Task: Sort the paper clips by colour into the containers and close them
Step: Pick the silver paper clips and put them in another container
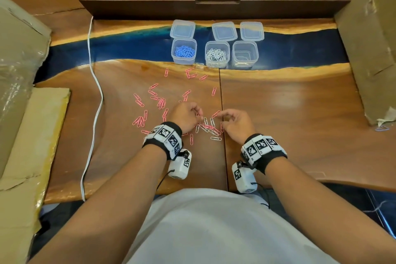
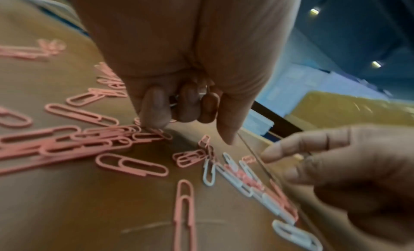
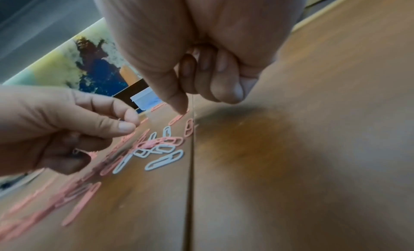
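Just below my left hand (image 1: 186, 116), its grip curled round a few white clips already gathered, lies the mixed tangle of small white plastic-coated paper clips (image 1: 211, 129) and pink ones, on the glossy wooden surface (image 1: 289, 113). My right hand (image 1: 236, 123) hovers just beside that tangle, fingers loosely bent and pinching nothing I can see. Pink wire paper clips (image 1: 154, 100) are scattered beyond and left of the left grip. Far ahead stand the clear plastic tub of white clips (image 1: 216, 54), the blue-filled tub (image 1: 183, 51) and the empty clear tub (image 1: 245, 53), lids off. I judge the risk is snagging: interlocked pink clips may ride along with a white one, or the held bundle may slip.
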Tool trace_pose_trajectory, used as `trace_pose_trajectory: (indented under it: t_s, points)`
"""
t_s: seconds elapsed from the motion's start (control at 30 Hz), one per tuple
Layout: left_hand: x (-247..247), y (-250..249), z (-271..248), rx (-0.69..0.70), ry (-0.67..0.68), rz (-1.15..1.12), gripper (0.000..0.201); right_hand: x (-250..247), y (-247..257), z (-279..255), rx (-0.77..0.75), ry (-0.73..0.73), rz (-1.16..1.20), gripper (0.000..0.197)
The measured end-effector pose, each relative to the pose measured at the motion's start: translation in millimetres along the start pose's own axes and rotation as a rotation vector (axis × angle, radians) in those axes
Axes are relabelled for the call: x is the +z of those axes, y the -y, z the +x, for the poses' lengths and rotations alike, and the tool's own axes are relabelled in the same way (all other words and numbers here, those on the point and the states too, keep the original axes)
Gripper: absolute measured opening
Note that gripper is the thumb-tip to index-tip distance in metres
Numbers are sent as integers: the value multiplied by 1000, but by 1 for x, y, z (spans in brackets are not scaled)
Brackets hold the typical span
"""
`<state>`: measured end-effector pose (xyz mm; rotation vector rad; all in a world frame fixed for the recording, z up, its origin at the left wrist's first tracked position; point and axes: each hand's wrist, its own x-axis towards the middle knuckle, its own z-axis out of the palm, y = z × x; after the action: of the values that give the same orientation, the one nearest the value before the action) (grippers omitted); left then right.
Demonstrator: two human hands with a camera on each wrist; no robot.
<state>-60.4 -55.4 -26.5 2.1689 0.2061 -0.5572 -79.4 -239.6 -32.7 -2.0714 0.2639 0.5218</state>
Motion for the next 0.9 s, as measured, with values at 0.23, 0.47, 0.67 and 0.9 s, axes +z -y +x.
trace_pose_trajectory:
  t_s: [0.23, 0.47, 0.67, 0.9]
  points:
    - [13, 4, 17, 265, 65, 442, 17, 8, 10, 1, -14, -13, -291, 10]
    - [8, -1, 27, 289, 183, 666, 23, 20, 27, 20, 57, -2, -488, 29]
    - [-2, -3, 16, 179, 148, 432, 12, 17, 37, 27, 4, 132, -621, 27]
    - [-24, 7, -22, -89, 135, -410, 26, 9, 40, 18, -94, 217, -673, 32]
